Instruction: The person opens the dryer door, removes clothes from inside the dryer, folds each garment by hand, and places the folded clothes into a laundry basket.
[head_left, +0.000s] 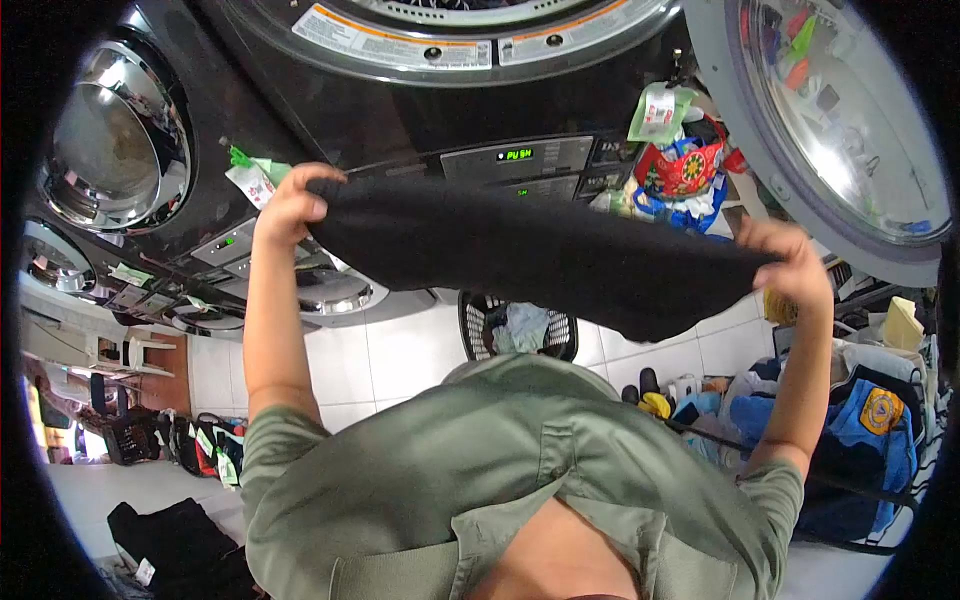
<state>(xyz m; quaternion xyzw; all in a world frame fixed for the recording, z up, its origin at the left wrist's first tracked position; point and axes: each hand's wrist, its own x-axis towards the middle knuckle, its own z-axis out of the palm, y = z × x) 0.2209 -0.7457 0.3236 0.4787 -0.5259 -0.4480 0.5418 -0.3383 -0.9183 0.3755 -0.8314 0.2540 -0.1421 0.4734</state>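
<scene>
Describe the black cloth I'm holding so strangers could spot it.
Find the dark machine at top centre and its green PUSH display. Below, the black cloth stretches between left hand and right hand, held up, unlike the black clothes lying at lower left.

white tiled floor (400,350), perhaps a white stool (150,345)

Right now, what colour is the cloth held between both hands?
The cloth is black; it shows best in the head view, the only one here.

Olive-grn shirt (430,430) w/ short slvs (277,450), open collar (492,525).
</scene>
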